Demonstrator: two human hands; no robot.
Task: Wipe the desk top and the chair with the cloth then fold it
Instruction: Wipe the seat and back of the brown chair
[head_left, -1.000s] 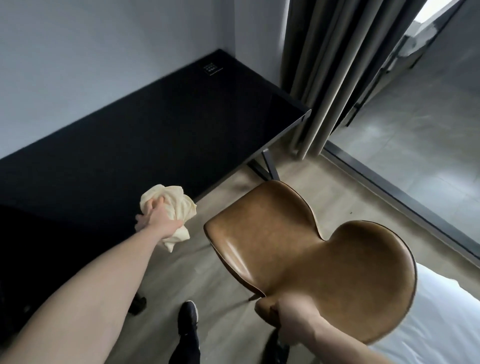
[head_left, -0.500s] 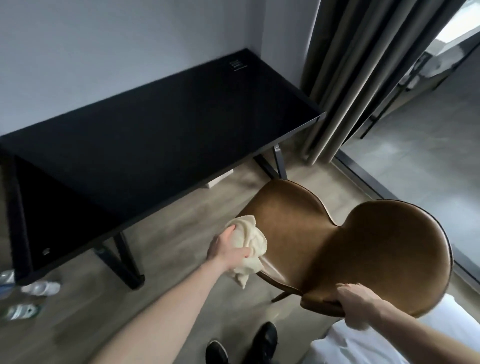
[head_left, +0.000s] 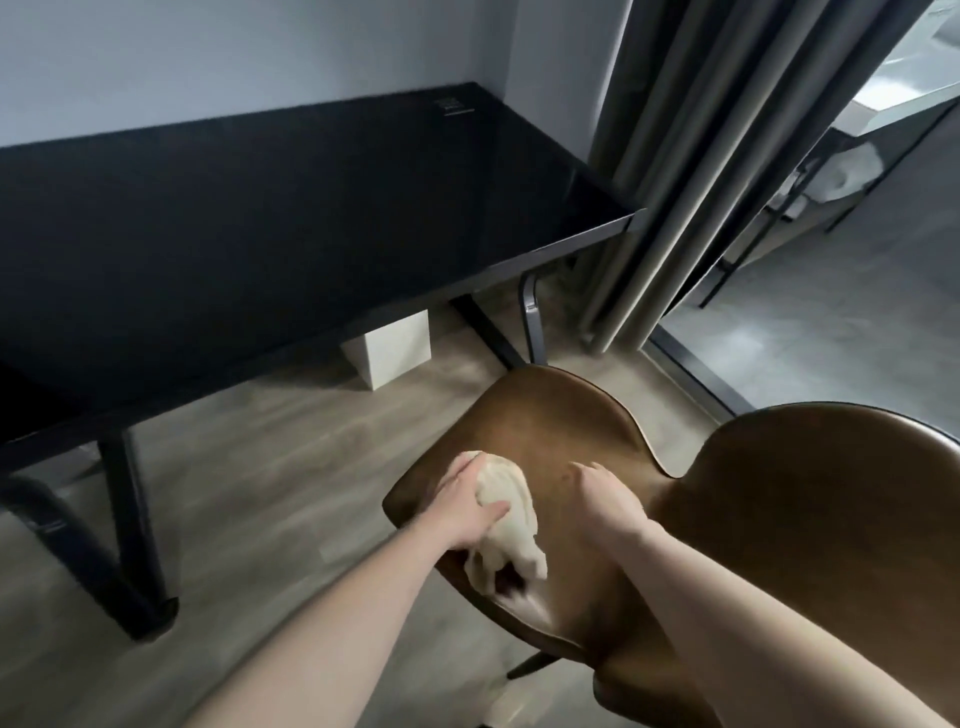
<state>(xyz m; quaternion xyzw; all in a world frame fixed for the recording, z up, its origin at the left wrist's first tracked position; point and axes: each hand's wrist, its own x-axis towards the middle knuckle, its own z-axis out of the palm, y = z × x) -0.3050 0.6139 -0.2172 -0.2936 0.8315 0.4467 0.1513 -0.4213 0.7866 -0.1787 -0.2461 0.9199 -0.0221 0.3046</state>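
Your left hand grips the bunched cloth on the chair seat; your right hand rests beside it, fingers relaxed.

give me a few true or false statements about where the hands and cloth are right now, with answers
1. The left hand holds the cloth on the chair seat. True.
2. The cloth lies on the desk top. False: it is on the brown chair seat, with nothing seen on the desk.
3. The right hand rests on the seat beside the cloth. True.
4. The right hand has a grip on the top of the chair back. False: it is down on the seat.
5. The cloth is neatly folded. False: it is bunched up.
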